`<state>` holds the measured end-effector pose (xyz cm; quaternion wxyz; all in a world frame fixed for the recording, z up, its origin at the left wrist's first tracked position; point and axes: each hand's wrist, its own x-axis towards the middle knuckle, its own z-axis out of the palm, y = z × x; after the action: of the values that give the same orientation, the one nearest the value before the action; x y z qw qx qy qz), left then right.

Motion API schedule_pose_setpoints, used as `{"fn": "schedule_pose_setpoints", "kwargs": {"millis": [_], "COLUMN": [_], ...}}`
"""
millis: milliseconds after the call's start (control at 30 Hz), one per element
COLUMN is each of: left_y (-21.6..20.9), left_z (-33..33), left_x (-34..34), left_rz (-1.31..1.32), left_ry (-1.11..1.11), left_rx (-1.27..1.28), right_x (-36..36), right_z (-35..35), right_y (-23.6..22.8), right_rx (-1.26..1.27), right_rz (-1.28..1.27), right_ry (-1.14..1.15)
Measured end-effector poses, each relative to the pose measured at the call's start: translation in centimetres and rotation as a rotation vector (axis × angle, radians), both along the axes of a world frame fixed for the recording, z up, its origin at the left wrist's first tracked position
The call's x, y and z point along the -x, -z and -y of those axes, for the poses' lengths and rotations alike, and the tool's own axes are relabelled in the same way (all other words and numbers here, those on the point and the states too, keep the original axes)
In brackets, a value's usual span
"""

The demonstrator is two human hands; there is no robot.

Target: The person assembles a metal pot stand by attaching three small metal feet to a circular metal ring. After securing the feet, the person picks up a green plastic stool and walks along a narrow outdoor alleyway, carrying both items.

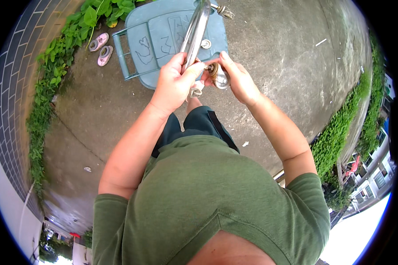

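A shiny chrome base (200,33) with curved metal legs, like that of a swivel chair, is held up in front of me. My left hand (173,85) is closed around one of its legs, thumb on top. At that leg's near end is a caster (221,78) with a rusty, brownish collar. My right hand (239,80) has its fingers about this caster, partly hidden behind it. Other casters show on the base: one at the far end (225,12), a pale one (206,44) in the middle and one (195,92) below my left hand.
A blue-grey wheeled bin (157,33) with a handle bar and scrawled marks stands just beyond the base. Two pink shoes (100,42) are on the concrete ground (287,57) to its left. Green plants (57,62) line a brick wall (13,66); more greenery (340,128) grows at right.
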<state>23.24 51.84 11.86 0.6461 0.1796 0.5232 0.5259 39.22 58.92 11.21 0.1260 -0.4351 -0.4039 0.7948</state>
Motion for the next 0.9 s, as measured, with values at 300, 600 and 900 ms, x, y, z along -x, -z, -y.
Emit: {"fn": "schedule_pose_setpoints", "kwargs": {"millis": [300, 600, 900], "left_y": [0.0, 0.7, 0.6], "left_z": [-0.7, -0.4, 0.9], "left_x": [0.2, 1.1, 1.4], "left_rz": [0.044, 0.058, -0.002], "left_ry": [-0.048, -0.005, 0.065], "left_rx": [0.029, 0.011, -0.003], "right_x": [0.6, 1.5, 1.2], "right_z": [-0.2, 0.3, -3.5], "right_y": [0.1, -0.9, -0.9], "right_rx": [-1.430, -0.651, 0.674], "right_rz": [0.278, 0.214, 0.007], "right_ry": [-0.163, -0.140, -0.360]}}
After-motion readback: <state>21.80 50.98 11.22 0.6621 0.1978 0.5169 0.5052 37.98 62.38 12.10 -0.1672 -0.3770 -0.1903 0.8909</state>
